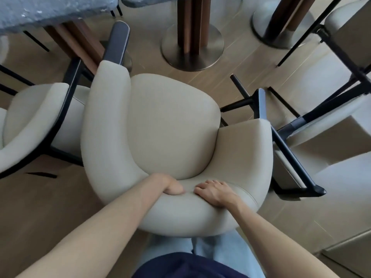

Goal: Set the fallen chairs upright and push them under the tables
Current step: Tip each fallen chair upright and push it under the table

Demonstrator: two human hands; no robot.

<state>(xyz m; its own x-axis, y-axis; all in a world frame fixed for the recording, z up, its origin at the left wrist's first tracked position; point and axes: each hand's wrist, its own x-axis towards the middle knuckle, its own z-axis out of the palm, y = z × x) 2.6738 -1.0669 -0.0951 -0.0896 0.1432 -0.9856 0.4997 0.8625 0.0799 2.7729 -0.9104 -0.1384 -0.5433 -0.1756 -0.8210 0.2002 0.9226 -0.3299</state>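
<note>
My left hand (170, 186) grips the top of the backrest (180, 213), fingers curled down its inner face. My right hand (214, 192) sits just beside it, fingers (202, 187) curved over the same rim. The chair (170, 121) stands upright on the floor (60, 207), facing a pedestal (192, 47). A second chair (30, 121) stands just left, below the tabletop (40, 15). A fallen chair (321, 127) lies just right, legs showing.

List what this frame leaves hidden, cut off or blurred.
Head view only:
- armchair legs: hidden under its seat.
- left hand fingers: curled out of sight over the backrest.
- right hand thumb: hidden behind the backrest, grip uncertain.
- fallen chair: cut by the right edge, blurred.
- tabletop: cut by the top edge.
</note>
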